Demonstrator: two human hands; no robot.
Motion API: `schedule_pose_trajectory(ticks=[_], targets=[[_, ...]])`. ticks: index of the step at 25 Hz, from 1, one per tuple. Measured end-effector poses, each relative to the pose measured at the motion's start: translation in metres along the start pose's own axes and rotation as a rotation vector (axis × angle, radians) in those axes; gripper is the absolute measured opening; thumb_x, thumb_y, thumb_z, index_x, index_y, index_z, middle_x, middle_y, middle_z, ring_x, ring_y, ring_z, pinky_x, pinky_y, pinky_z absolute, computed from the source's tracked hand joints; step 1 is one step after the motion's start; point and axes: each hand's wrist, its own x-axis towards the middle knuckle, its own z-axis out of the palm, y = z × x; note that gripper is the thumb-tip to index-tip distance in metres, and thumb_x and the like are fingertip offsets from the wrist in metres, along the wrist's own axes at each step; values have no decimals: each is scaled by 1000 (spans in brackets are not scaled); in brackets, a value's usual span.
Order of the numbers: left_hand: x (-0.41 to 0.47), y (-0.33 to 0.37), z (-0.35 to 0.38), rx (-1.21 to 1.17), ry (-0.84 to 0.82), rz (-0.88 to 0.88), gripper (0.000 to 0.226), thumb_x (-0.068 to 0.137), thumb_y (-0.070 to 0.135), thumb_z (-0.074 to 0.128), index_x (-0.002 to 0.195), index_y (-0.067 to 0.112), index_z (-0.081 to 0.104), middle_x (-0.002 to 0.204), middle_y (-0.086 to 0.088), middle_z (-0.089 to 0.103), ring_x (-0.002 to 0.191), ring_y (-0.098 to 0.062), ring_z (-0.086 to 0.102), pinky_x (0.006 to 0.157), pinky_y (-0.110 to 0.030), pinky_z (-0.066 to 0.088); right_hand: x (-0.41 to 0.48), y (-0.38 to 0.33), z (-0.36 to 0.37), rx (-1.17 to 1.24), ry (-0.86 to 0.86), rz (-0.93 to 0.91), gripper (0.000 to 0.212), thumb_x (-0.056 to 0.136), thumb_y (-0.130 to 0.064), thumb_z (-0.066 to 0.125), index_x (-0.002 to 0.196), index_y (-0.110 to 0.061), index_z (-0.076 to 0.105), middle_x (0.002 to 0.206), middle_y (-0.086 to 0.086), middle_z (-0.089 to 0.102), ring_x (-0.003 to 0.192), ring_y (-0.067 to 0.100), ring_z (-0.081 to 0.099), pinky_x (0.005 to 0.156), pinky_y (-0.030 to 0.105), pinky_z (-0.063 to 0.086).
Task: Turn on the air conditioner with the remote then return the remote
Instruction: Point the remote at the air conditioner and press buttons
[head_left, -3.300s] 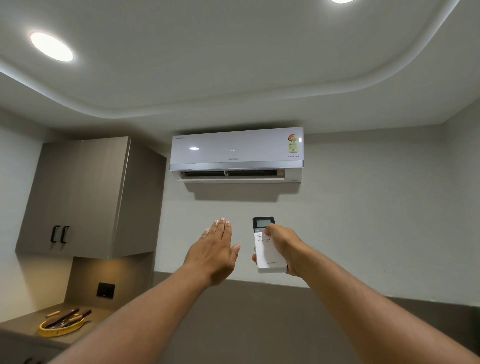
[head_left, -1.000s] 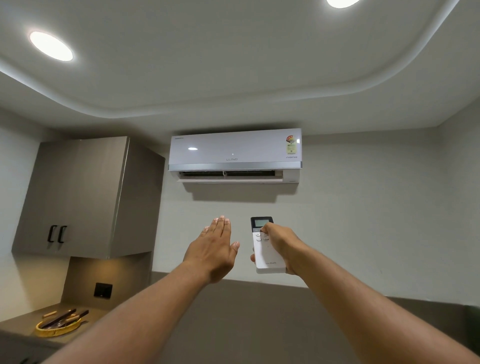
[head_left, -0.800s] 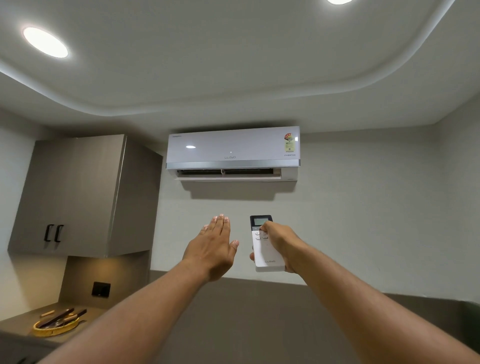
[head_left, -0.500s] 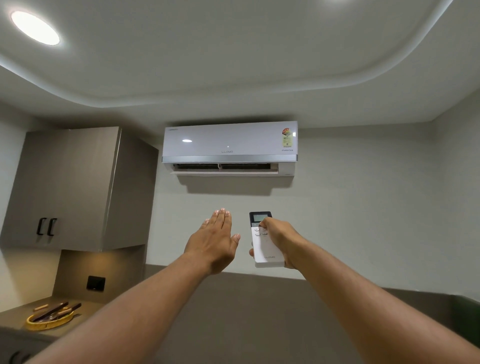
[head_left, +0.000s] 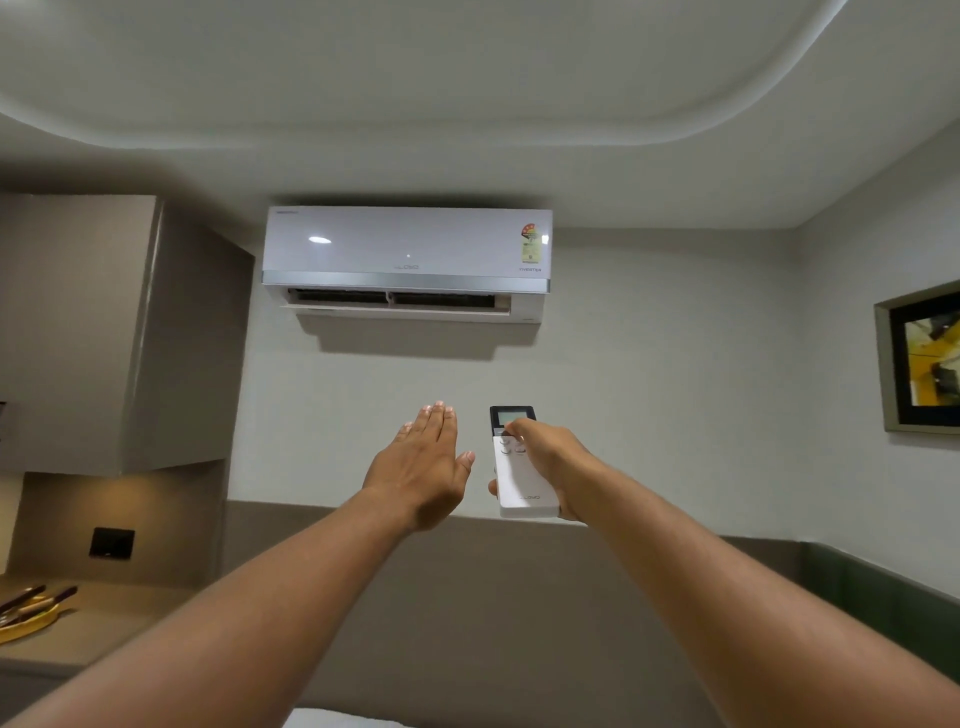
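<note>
A white air conditioner (head_left: 408, 249) hangs high on the wall ahead, its bottom flap swung open over the dark vents. My right hand (head_left: 551, 464) grips a white remote (head_left: 521, 478) upright, pointed at the unit, with the thumb resting on the buttons just under the small screen. My left hand (head_left: 423, 467) is raised flat beside the remote, palm forward, fingers straight and close together, holding nothing. Both arms are stretched out toward the wall.
A grey wall cabinet (head_left: 98, 332) hangs at left above a counter (head_left: 93, 629) that carries a yellow tray (head_left: 26, 626) with sticks. A black switch plate (head_left: 111, 543) sits under the cabinet. A framed picture (head_left: 922, 358) hangs on the right wall.
The view has tilted down and turned right, so the ceiling lights have left the frame and the picture has appeared. Both hands keep the same pose.
</note>
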Motion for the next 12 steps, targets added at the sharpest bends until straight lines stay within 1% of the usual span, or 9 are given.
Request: schedule_pose_trajectory(ticks=[3, 6, 7, 9, 10, 11, 12], targets=[[8, 27, 19, -48, -20, 31, 67, 99, 47, 16, 153, 10, -2, 163, -8, -4, 148, -19, -5, 118, -36, 3, -1, 10, -29, -17, 55, 5, 20, 92, -29, 54, 101, -12, 60, 55, 11, 73, 59, 34, 76, 59, 34, 60], [12, 65, 39, -104, -45, 88, 68, 99, 48, 15, 153, 10, -3, 163, -8, -4, 148, -18, -5, 118, -36, 3, -4, 21, -68, -19, 150, 22, 18, 93, -26, 53, 98, -11, 60, 58, 14, 74, 60, 35, 77, 64, 40, 62], [12, 82, 45, -123, -57, 107, 68, 99, 48, 15, 153, 10, -3, 163, -7, -4, 148, -18, -5, 118, -36, 3, -7, 25, -85, -20, 185, 29, 17, 93, -26, 53, 97, -11, 59, 58, 14, 74, 59, 35, 76, 62, 39, 63], [14, 115, 55, -161, -65, 136, 68, 99, 49, 15, 153, 11, -3, 163, -7, -5, 148, -18, -5, 118, -36, 3, -18, 33, -120, -21, 247, 46, 15, 94, -25, 53, 94, -11, 58, 59, 15, 74, 55, 34, 76, 50, 35, 61], [16, 130, 58, -179, -66, 152, 68, 99, 49, 14, 153, 11, -3, 163, -7, -4, 148, -18, -5, 118, -36, 3, -22, 37, -135, -25, 274, 53, 15, 94, -24, 53, 93, -11, 58, 62, 16, 75, 55, 34, 76, 49, 35, 61], [18, 152, 60, -199, -71, 175, 68, 99, 49, 14, 153, 11, -3, 163, -7, -5, 148, -18, -5, 118, -36, 3, -30, 40, -158, -34, 313, 60, 14, 93, -24, 53, 92, -11, 57, 69, 18, 76, 59, 35, 77, 53, 37, 63], [20, 171, 62, -216, -72, 197, 68, 99, 49, 14, 153, 11, -3, 163, -7, -5, 148, -18, -5, 118, -36, 4, -35, 44, -177, -44, 349, 65, 14, 93, -25, 53, 91, -12, 57, 79, 20, 77, 67, 36, 78, 62, 40, 65]])
